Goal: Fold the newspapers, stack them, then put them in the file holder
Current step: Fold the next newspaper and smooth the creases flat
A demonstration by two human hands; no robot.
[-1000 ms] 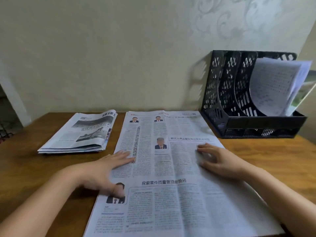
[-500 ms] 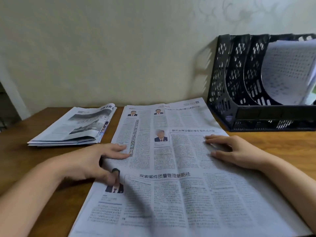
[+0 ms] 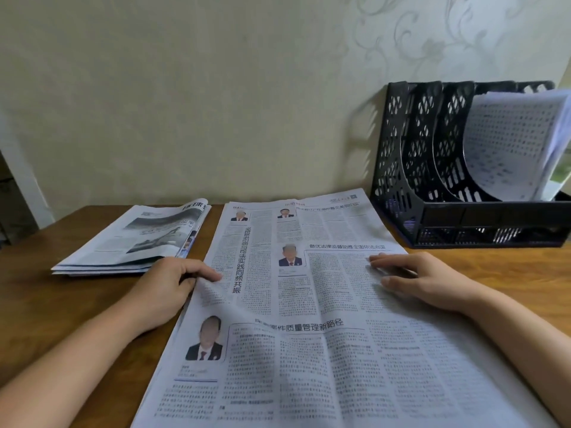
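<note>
A large open newspaper (image 3: 309, 335) lies flat on the wooden table (image 3: 61, 304), running from the wall toward me. My left hand (image 3: 167, 291) pinches its left edge, which is raised a little off the table. My right hand (image 3: 423, 279) rests on the right half of the page, fingers loosely bent and pressing down. A stack of folded newspapers (image 3: 133, 242) lies to the left, near the wall. The black mesh file holder (image 3: 417, 186) stands at the back right, beside the open newspaper's far corner.
The file holder's rightmost slot holds curled printed sheets (image 3: 509, 143); its two left slots look vacant. A patterned wall (image 3: 216, 103) runs right behind the table. Bare wood shows right of the newspaper, in front of the holder.
My left hand slid from the page's surface to its left edge, took hold of it and raised it slightly. My right hand stayed pressing on the right half.
</note>
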